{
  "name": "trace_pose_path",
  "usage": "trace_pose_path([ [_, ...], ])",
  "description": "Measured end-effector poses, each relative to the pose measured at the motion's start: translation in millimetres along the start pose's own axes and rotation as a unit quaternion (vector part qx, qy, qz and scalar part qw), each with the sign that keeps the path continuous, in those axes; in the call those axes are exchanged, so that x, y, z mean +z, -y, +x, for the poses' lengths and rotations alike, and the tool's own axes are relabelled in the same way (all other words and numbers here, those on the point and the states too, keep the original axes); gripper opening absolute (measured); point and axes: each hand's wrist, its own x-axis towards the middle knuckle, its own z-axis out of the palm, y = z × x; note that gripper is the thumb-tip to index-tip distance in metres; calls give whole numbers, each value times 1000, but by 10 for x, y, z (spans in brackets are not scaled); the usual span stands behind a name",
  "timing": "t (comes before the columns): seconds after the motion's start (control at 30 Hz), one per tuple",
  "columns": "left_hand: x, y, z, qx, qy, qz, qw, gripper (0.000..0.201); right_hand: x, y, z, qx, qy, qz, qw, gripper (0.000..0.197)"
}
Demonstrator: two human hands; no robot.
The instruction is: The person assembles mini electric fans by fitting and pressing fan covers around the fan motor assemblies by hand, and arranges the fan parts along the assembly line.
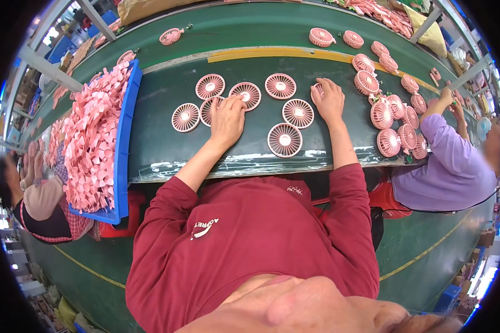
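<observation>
My left hand (228, 118) bends its fingers over a round pink fan grille (206, 112), which shows only in part beneath them. Touching its upper right is another pink fan grille (249, 94). My right hand (329, 101) is closed on a pink round part (318, 87), probably one more grille, mostly hidden under the fingers. Around my hands, several matching grilles lie flat with pale round hubs: one grille (210, 86) beyond my left hand, one (185, 117) to its left, and three between my hands, including the nearest grille (285, 140).
A blue bin (123, 150) heaped with pink fan blades (91, 141) stands at the left. Several assembled pink fans (389, 119) crowd the right end of the green worktop (166, 152). Beyond a yellow strip, a green belt (250, 34) carries more fans. Co-workers sit on both sides.
</observation>
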Motion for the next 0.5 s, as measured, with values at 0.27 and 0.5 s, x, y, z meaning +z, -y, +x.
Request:
trace_pose_path([
  [0.27, 32, 23, -56, -7, 15, 52, 999, 45, 12, 14, -2, -7, -27, 16, 999, 35],
  [0.5, -11, -44, -10, 1, 6, 65, 998, 42, 23, -11, 23, -10, -27, 16, 999, 34],
])
